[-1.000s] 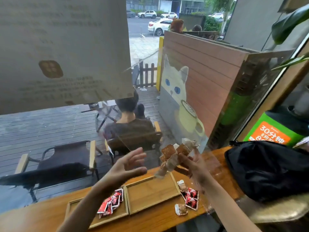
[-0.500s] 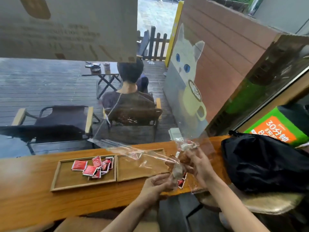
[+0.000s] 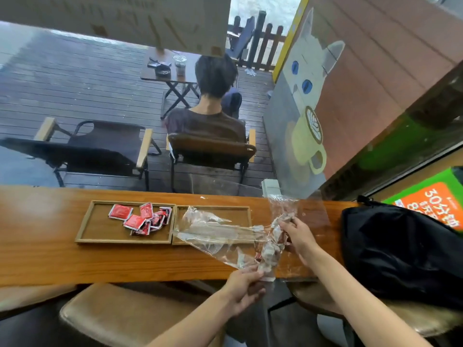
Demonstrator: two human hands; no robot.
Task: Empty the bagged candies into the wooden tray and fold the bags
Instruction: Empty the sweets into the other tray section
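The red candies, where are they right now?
In the head view, the red candies lie piled in the left compartment of the wooden tray on the counter, toward its right end beside the divider, left of the clear bag.

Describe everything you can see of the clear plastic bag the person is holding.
The clear plastic bag is thin, crinkled and see-through, stretched slantwise above the counter. Its far end lies over the right compartment of the wooden tray. The left hand grips its near edge; the right hand pinches its bunched upper part. Pale wrapped candies are clustered inside, between the hands.
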